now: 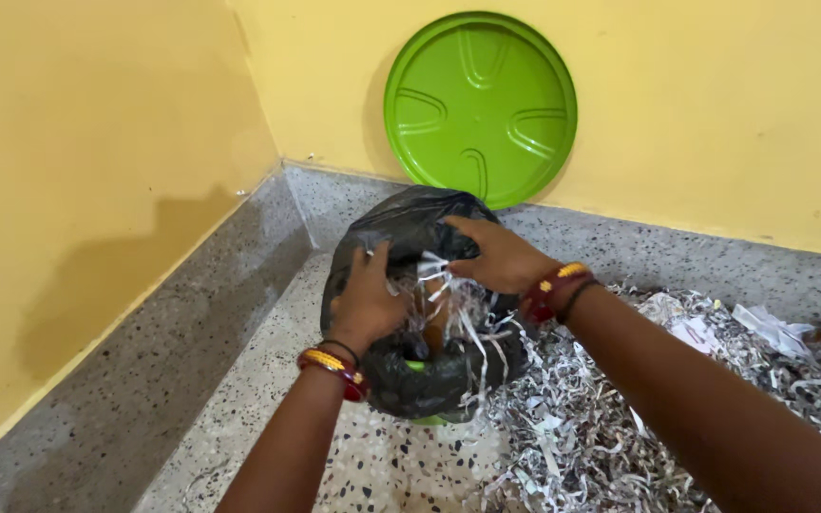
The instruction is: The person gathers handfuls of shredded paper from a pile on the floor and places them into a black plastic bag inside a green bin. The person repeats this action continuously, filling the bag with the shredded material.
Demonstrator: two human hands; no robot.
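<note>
Pressing shredded paper (448,304) down into a black bin bag (410,228), both hands work at the bag's mouth near the frame's middle. Left hand (368,304): fingers curled over the bag's rim at its 9 o'clock side, grip pinching the black plastic. Right hand (501,256): laid over the rim from 2 o'clock, fingers bent down onto plastic and paper strips; this grip looks pressed on the bag edge, though the fingertips are partly hidden.

The bag lines a green bin (420,418), only a sliver of which shows under the plastic at 6 o'clock. It stands on the speckled floor (268,408) in a corner of yellow walls (97,142).

Progress, judged from this view: some strips are already inside, with a tuft sticking out of the opening. A large heap of shreds (677,399) lies on the floor from 3 to 5 o'clock of the bin, touching its base, so much is left. A round green lid (480,106) leans on the wall at 12 o'clock, apart from the bin.

Orientation: the bin's long axis appears about upright, mouth facing up toward the camera. How full the bag is cannot be told.
</note>
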